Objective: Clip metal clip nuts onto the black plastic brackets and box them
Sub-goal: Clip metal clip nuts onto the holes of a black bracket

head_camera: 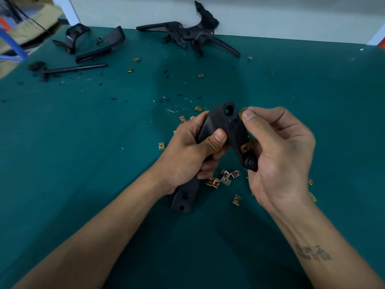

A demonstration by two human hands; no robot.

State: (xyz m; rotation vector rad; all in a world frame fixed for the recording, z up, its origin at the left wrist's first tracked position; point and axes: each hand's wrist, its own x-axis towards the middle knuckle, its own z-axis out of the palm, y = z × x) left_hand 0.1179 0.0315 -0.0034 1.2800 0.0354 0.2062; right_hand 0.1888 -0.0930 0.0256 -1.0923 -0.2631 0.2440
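The left hand (187, 155) gripped a black bracket (220, 130) around its middle, holding it up off the green table (83, 163), with thumb curled over the top face and the lower end hanging down toward the wrist. The right hand (279, 151) pinched a clip nut (242, 112) between thumb and fingers right at the bracket's upper edge, beside the round hole there; how far it sat on the edge could not be told, since the thumb covered most of it. A second nut (245, 147) already sat clipped lower on the same bracket. Loose nuts (224, 179) lay scattered on the table just below the hands. The likely trouble was the nut going on skewed: pressed at an angle, it could jam off its hole or spring out of the pinch and drop among the loose ones. The spring steel edge could also nick a fingertip if the thumb slipped. A slack left grip would let the bracket twist under the push. More brackets (187, 34) waited at the far edge; the box was not clearly in view.
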